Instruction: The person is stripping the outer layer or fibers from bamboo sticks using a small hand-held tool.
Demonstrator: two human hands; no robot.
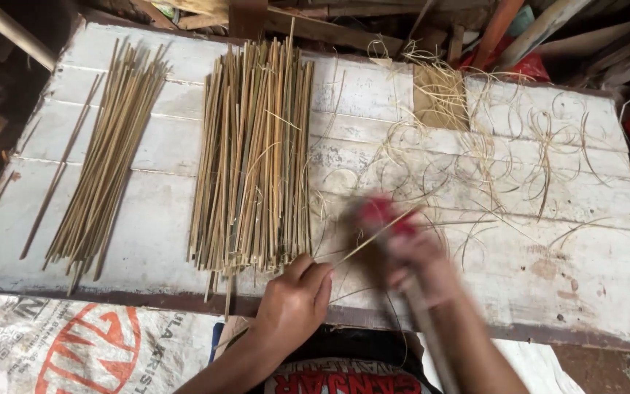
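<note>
1. bamboo sticks in the thin left bundle lie loose near the board edge; a knock could roll them off.
2. left hand pinches one bamboo strip just beside the big pile; it may slip.
3. right hand is blurred, seemingly clenched on a red-handled tool; the fast stroke could nick the fingers.

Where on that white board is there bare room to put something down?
The near right corner of the white board is barest, and a strip lies free between the thin stick bundle and the big one. Curly shavings crowd the far right.
</note>
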